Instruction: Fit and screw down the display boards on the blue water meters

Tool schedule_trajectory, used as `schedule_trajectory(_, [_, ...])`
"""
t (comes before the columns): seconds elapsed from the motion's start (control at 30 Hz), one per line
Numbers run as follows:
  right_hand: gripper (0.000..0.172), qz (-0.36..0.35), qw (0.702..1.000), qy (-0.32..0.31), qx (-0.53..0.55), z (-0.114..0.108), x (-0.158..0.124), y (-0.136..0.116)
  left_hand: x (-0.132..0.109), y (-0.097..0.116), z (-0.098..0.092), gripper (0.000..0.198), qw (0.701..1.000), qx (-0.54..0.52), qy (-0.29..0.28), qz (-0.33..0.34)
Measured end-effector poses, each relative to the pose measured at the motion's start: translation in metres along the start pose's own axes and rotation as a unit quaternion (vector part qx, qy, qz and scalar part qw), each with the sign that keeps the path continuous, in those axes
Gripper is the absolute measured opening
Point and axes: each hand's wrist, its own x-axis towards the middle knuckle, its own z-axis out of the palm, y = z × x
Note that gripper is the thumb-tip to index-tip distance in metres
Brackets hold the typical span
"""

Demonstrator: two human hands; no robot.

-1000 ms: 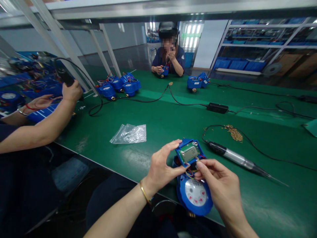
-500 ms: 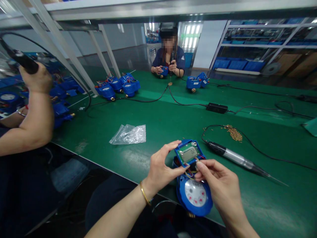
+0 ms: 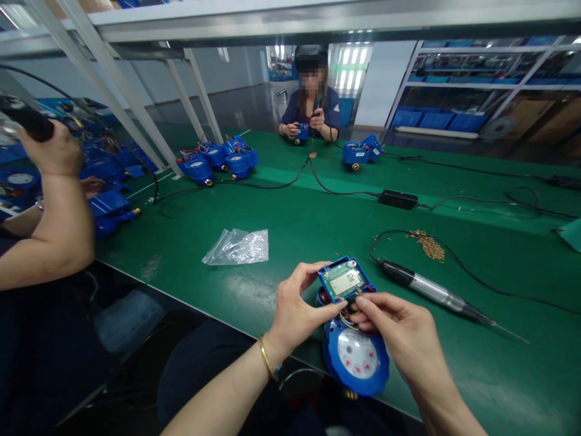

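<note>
A blue water meter with a white dial rests at the near edge of the green bench. Its blue display module, showing a small LCD, is tilted up on coloured wires. My left hand pinches the module's left side between thumb and fingers. My right hand has its fingertips closed on the wires just under the module.
An electric screwdriver with a black cable lies right of the meter, beside a pile of brass screws. A clear plastic bag lies to the left. More blue meters stand further back. A co-worker's arm is at left; another person sits opposite.
The co-worker at left raised a black tool from bench height to above the shoulder. My hands stayed on the meter; the module shifted slightly and my right fingertips moved onto the wires.
</note>
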Motion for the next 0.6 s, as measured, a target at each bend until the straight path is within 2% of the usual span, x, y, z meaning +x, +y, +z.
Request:
schedule_trajectory(0.2, [0.048,0.026,0.999,-0.015,-0.033,-0.003,0.001,-0.002,-0.004,-0.002,0.005,0.049,0.998,-0.041,0.022,-0.034])
schedule_trajectory(0.33, [0.043,0.039,0.998,-0.030,-0.045,-0.003,0.004,-0.004,-0.003,-0.001,0.007,0.049,0.994,-0.088,0.027,-0.061])
schedule_trajectory(0.47, [0.038,0.018,0.998,-0.038,-0.044,-0.003,0.006,-0.004,0.003,-0.003,0.004,0.050,0.987,-0.134,-0.022,-0.083])
schedule_trajectory(0.6, [0.040,0.008,0.999,-0.016,-0.037,-0.002,0.004,-0.002,0.012,-0.006,-0.002,0.052,0.981,-0.149,-0.091,-0.085])
